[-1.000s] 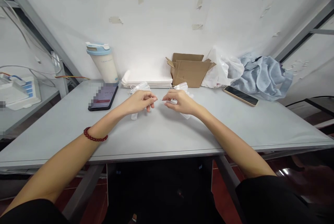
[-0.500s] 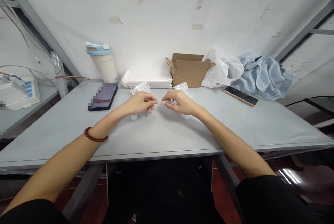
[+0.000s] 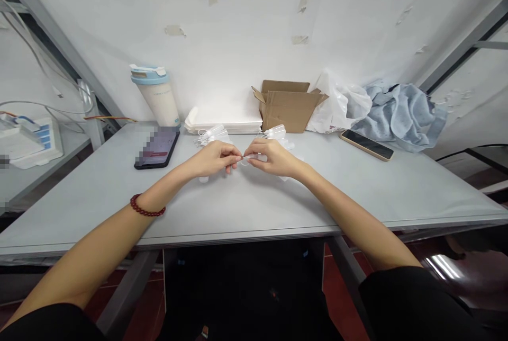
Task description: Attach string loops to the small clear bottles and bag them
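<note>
My left hand (image 3: 216,159) and my right hand (image 3: 274,156) meet over the middle of the table, their fingertips almost touching. In my right fingers is a small whitish clear tube (image 3: 257,157), mostly covered by the hand. A thin white loop (image 3: 245,162) runs from it to my left thumb and forefinger, which are pinched at its end. Behind my left hand lies a cluster of small clear plastic tubes (image 3: 215,132) with white parts and thin loops. A similar cluster of tubes (image 3: 275,132) lies behind my right hand, which partly hides it.
At the back stand a tumbler (image 3: 155,98), a stack of white flat pieces (image 3: 226,120), an open cardboard box (image 3: 286,110) and a white plastic bag (image 3: 337,102). A blue cloth (image 3: 402,116) lies right. Phones lie left (image 3: 161,146) and right (image 3: 367,145) on the grey table (image 3: 246,208).
My hands have come closer together, so the gap between their fingertips has narrowed. More of the small tube shows in my right fingers. The clusters behind have stayed put.
</note>
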`<state>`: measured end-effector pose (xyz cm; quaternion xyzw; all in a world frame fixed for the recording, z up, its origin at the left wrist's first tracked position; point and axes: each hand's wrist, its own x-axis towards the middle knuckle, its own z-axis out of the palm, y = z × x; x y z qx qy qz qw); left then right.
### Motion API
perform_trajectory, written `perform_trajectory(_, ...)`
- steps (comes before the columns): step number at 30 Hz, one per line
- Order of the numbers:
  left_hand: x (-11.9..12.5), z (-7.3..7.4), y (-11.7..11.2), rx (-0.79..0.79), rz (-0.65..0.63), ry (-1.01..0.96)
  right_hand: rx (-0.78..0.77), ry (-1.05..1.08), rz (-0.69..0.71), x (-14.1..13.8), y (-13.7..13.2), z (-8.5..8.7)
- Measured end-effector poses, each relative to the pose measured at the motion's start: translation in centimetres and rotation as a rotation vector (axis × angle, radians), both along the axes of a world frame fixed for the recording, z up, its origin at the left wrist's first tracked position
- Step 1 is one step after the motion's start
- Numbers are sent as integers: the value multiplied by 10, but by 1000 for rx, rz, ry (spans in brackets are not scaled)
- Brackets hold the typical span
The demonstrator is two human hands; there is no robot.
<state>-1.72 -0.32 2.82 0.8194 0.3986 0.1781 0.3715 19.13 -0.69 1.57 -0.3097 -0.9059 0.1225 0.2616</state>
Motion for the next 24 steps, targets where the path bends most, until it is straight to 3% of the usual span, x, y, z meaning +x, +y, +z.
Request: perform_trajectory(24,5,-12,-1,10,-14,-52,-20,55,9,0,2,-5)
